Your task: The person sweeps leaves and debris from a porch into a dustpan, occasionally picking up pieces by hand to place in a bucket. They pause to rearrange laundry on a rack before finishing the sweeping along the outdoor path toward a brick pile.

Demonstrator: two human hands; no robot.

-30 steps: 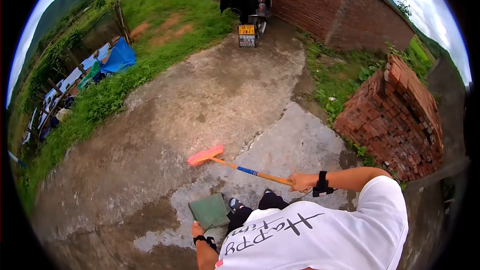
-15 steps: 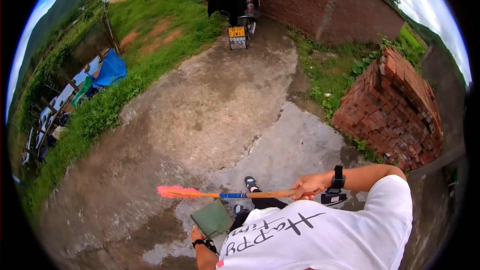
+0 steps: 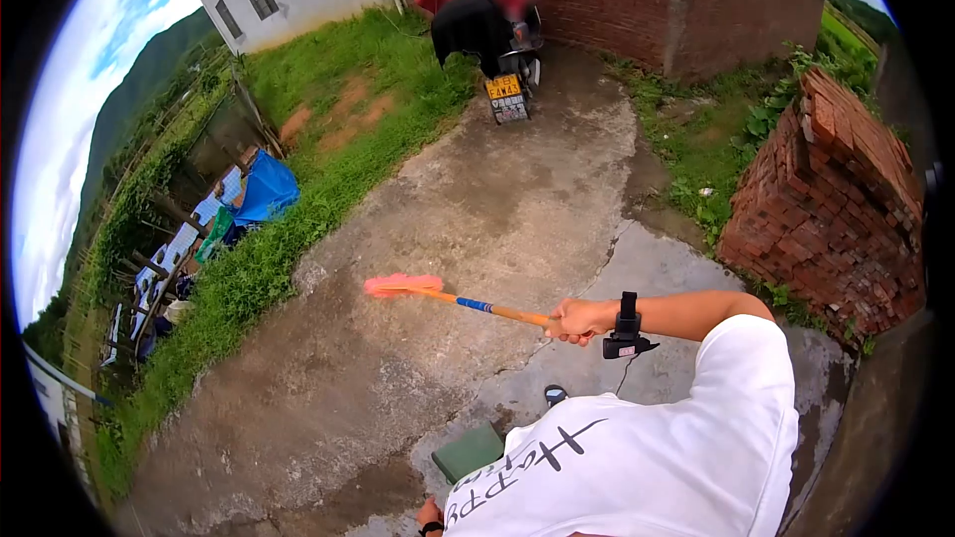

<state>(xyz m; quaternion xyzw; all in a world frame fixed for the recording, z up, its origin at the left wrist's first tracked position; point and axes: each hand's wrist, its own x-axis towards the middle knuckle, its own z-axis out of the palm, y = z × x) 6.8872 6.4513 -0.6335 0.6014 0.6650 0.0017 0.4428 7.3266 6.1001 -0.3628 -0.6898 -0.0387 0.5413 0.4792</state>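
Note:
My right hand (image 3: 577,322) is closed round the end of a broom's light wooden handle. The broom (image 3: 474,304) points left, held out in front of me, with blue tape round its shaft and pink bristles at the far end. Low in the view, my left hand (image 3: 430,514) is closed beside a flat green dustpan (image 3: 468,451). It appears to hold the dustpan, but the grip itself is mostly hidden. My white shirt covers part of the dustpan. Both wrists wear black straps.
Rough concrete ground (image 3: 477,189) stretches ahead. A brick stack (image 3: 826,209) stands right, and a covered motorbike (image 3: 507,70) is parked by the brick wall (image 3: 607,5). Grass (image 3: 318,199) and a blue tarp (image 3: 267,189) lie left. My shoe (image 3: 555,396) shows below.
My right hand has moved up and forward with the broom, whose bristles have swung up and right in view. My left hand has dropped lower in the picture. The whole view has shifted.

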